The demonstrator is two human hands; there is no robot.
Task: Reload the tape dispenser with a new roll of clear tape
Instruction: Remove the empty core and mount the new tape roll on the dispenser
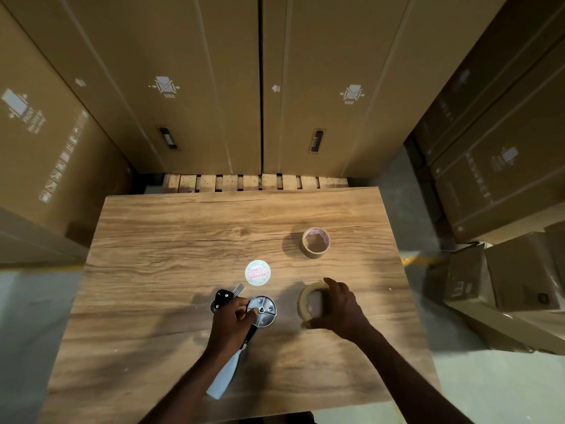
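Observation:
The tape dispenser (263,312) lies flat on the wooden table (171,240), its round metal spool hub facing up and its white handle pointing toward me. My left hand (230,321) rests over the dispenser's body, fingers curled on the frame beside the hub. To the right, my right hand (339,304) grips the new tape roll (308,301), thumb at its near edge and fingers over its far rim. An empty cardboard core (316,241) stands further back on the right. A round printed disc (257,272) lies just beyond the dispenser.
Tall cardboard cartons (214,87) wall in the table at the back and left. More boxes (504,270) are stacked on the floor to the right. A wooden pallet edge (253,182) shows behind the table.

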